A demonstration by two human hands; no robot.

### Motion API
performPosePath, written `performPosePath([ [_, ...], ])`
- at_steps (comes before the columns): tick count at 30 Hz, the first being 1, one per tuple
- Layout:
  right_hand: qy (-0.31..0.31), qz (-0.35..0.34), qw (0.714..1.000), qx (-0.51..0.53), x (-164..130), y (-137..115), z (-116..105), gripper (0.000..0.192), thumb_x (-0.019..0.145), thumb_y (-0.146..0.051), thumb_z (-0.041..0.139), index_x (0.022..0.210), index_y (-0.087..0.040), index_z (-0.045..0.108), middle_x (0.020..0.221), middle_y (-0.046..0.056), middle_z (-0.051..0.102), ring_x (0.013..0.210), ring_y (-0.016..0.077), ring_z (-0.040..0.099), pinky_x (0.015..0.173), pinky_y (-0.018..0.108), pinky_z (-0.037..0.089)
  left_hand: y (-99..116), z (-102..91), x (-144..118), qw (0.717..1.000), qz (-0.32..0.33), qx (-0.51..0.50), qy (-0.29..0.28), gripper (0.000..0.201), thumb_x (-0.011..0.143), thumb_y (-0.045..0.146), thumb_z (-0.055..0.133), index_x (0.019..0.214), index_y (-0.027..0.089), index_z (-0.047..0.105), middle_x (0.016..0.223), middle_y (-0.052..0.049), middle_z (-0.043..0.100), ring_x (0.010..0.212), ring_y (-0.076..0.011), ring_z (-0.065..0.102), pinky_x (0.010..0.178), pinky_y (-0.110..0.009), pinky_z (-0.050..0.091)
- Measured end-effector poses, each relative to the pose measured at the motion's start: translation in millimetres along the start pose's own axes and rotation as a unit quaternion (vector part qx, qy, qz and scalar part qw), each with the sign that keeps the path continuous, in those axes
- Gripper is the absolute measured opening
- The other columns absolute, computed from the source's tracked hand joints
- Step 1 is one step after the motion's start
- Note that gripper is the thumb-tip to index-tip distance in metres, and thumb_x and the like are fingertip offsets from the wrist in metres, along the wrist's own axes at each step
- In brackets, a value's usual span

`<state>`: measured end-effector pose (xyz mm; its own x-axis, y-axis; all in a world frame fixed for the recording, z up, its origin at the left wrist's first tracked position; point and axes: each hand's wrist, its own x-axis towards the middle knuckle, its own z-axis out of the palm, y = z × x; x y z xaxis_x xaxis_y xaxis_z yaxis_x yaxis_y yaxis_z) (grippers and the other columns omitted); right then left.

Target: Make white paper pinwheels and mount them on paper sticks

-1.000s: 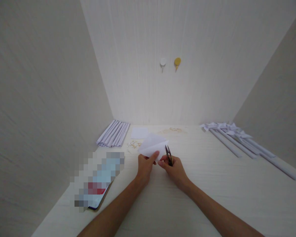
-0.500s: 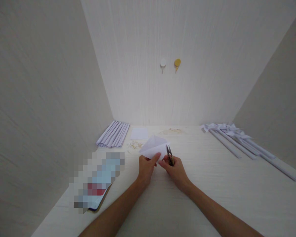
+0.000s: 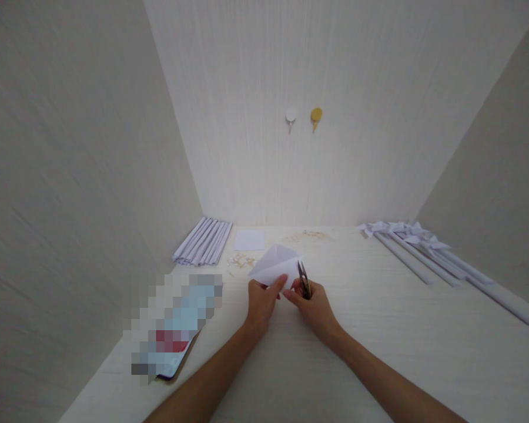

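My left hand (image 3: 261, 301) pinches the near edge of a folded white paper triangle (image 3: 274, 262) and holds it just above the pale tabletop (image 3: 379, 329). My right hand (image 3: 314, 302) grips a small pair of dark thread snips (image 3: 304, 278), blades pointing away from me. The blades stand right beside the paper's right corner. Both hands meet at the middle of the table, fingertips almost touching.
A bundle of rolled white paper sticks (image 3: 203, 239) lies at the back left, with a small white paper square (image 3: 249, 239) beside it. Paper pinwheels on long sticks (image 3: 423, 247) lie at the back right. A blurred flat object (image 3: 171, 323) sits near left. Two hooks (image 3: 303, 116) hang on the back wall.
The folded paper has turned and tipped slightly in my left hand. The snips have shifted a little closer to its right corner. Both hands stay in the same spot.
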<state>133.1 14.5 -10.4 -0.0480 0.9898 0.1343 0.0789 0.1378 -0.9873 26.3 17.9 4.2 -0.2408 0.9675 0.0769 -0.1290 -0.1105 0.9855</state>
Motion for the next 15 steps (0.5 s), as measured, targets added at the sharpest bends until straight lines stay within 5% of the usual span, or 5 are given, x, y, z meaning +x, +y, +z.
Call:
performPosePath([
  [15,0.033,-0.017,0.999,-0.008,-0.4,-3.0,0.6,0.032,0.066,-0.039,0.055,0.051,-0.019,0.035,0.045,-0.008,0.028,0.043,0.0064,0.024,0.04,0.021,0.019,-1.0,3.7,-4.4,0.999,-0.01,-0.035,-0.021,0.02,0.056,0.027,0.065,0.067,0.012,0.059,0.058,-0.001,0.057,0.044,-0.0074,0.046,0.036,-0.017,0.036],
])
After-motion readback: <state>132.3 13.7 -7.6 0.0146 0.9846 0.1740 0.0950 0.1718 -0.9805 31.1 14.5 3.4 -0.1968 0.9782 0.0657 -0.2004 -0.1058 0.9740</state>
